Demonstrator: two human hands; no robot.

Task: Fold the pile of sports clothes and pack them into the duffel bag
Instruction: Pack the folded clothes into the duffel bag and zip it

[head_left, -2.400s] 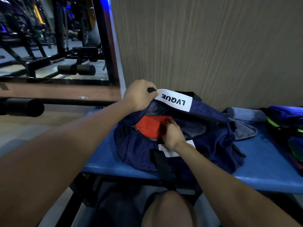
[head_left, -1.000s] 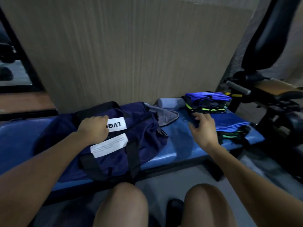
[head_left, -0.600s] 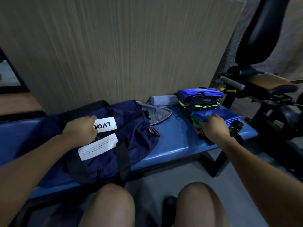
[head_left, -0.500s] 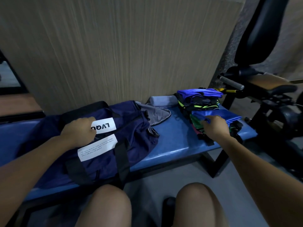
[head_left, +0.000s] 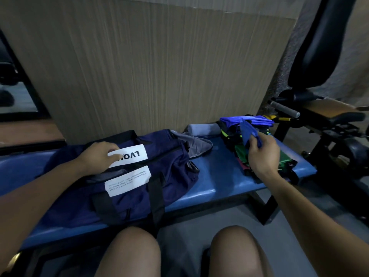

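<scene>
**Blue padded bench against wood-grain wall: bag and clothes**

Navy duffel bag (head_left: 159, 176), left half of bench (head_left: 225, 180): top slightly parted, contents not visible. Left hand (head_left: 99, 155) pinches its white label. Folded sports clothes (head_left: 239, 136), right end: blue, green, black layers. Right hand (head_left: 262, 154) grips a blue garment (head_left: 247, 132), lifted off the stack.
</scene>
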